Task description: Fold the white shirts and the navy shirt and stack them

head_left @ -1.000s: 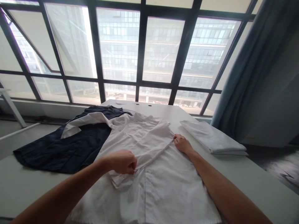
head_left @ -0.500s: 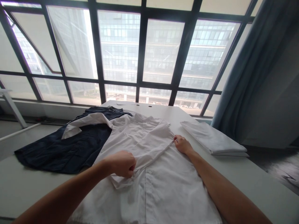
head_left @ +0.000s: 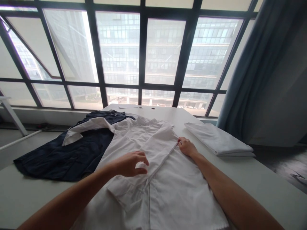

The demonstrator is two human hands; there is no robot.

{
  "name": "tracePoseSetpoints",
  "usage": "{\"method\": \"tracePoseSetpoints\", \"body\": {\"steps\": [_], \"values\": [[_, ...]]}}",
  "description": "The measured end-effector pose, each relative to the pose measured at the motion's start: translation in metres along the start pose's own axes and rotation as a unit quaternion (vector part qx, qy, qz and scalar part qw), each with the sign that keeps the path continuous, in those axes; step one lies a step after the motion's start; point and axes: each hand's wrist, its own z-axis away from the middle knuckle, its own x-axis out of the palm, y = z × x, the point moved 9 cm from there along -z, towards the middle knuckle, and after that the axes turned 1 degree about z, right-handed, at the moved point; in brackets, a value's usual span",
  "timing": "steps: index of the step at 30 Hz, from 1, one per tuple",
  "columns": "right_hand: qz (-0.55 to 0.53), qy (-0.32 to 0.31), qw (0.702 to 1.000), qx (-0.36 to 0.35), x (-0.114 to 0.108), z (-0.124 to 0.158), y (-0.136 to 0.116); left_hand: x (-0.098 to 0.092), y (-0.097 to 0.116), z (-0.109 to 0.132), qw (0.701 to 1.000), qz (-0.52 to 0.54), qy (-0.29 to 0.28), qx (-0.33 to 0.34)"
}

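A white shirt (head_left: 182, 185) lies spread over the table, its collar toward the window. One sleeve is folded diagonally across its front, with the cuff near the lower middle; the other sleeve stretches left over a dark navy garment (head_left: 52, 159). My left hand (head_left: 131, 163) hovers just over the folded sleeve, thumb and fingers apart, with nothing in it. At the shirt's right side, my right hand (head_left: 186, 146) pinches the edge of the folded sleeve near the shoulder.
A folded white cloth (head_left: 218, 139) rests on the white table (head_left: 259, 188) to the right. Large framed windows (head_left: 165, 51) stand beyond the table's far end. A blue-grey curtain (head_left: 249, 70) hangs at the right, and a white metal frame (head_left: 14, 116) is at the left.
My left hand has let go of the sleeve near the cuff, opened its fingers and moved slightly up and right. My right hand keeps its pinch at the same spot.
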Motion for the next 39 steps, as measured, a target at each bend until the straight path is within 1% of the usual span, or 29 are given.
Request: {"method": "tracePoseSetpoints", "body": {"steps": [1,2,4,5,7,9,11,12,14,16,18,20,22,24,26,28,30,32,36,39], "values": [[0.001,0.003,1.0,0.002,-0.001,0.001,-0.001,0.003,0.001,-0.001,0.999,-0.027,0.014,0.017],[0.002,0.007,1.0,0.004,-0.002,0.002,-0.001,0.009,0.001,-0.001,0.998,-0.047,0.007,0.028],[0.006,0.009,1.0,-0.002,-0.003,0.004,-0.002,0.022,-0.002,-0.003,0.996,-0.067,-0.041,0.037],[0.009,0.004,1.0,-0.012,-0.004,0.004,-0.003,0.025,-0.004,-0.004,0.995,-0.07,-0.062,0.04],[0.017,-0.006,0.999,-0.042,-0.003,0.006,-0.006,0.021,-0.006,-0.015,0.993,-0.068,-0.08,0.053],[0.024,-0.002,0.998,-0.063,-0.005,0.007,-0.006,0.009,-0.009,-0.037,0.993,-0.067,-0.078,0.05],[0.025,0.018,0.997,-0.068,-0.008,0.008,-0.004,-0.007,-0.019,-0.072,0.994,-0.089,-0.057,0.019],[0.021,0.027,0.997,-0.07,-0.009,0.008,-0.004,-0.016,-0.024,-0.093,0.993,-0.111,-0.036,0.001],[0.006,0.032,0.996,-0.079,-0.008,0.008,-0.003,-0.031,-0.036,-0.14,0.988,-0.153,0.015,-0.032],[-0.012,0.024,0.995,-0.091,-0.005,0.008,-0.002,-0.041,-0.055,-0.186,0.984,-0.144,0.055,-0.092],[-0.023,0.013,0.995,-0.095,-0.003,0.007,-0.001,-0.048,-0.077,-0.228,0.979,-0.101,0.093,-0.152],[-0.023,0.001,0.996,-0.087,0.0,0.005,0.001,-0.051,-0.096,-0.264,0.973,-0.072,0.115,-0.189],[-0.014,-0.01,0.997,-0.075,0.001,0.004,0.003,-0.051,-0.116,-0.292,0.967,-0.049,0.122,-0.217],[-0.005,-0.02,0.998,-0.066,0.002,0.003,0.004,-0.048,-0.136,-0.314,0.962,-0.019,0.122,-0.243],[-0.001,-0.028,0.998,-0.06,0.003,0.003,0.003,-0.042,-0.152,-0.33,0.959,0.015,0.115,-0.257],[0.0,-0.035,0.998,-0.056,0.004,0.004,0.003,-0.036,-0.165,-0.343,0.959,0.048,0.104,-0.258],[0.004,-0.04,0.998,-0.05,0.004,0.004,0.003,-0.032,-0.175,-0.353,0.961,0.073,0.097,-0.249],[0.009,-0.044,0.998,-0.039,0.003,0.004,0.003,-0.032,-0.182,-0.36,0.962,0.085,0.103,-0.237],[0.02,-0.05,0.998,-0.013,0.002,0.005,0.003,-0.033,-0.191,-0.365,0.961,0.073,0.144,-0.226],[0.03,-0.043,0.999,0.004,0.0,0.006,0.002,-0.031,-0.187,-0.362,0.959,0.04,0.177,-0.217]]}}
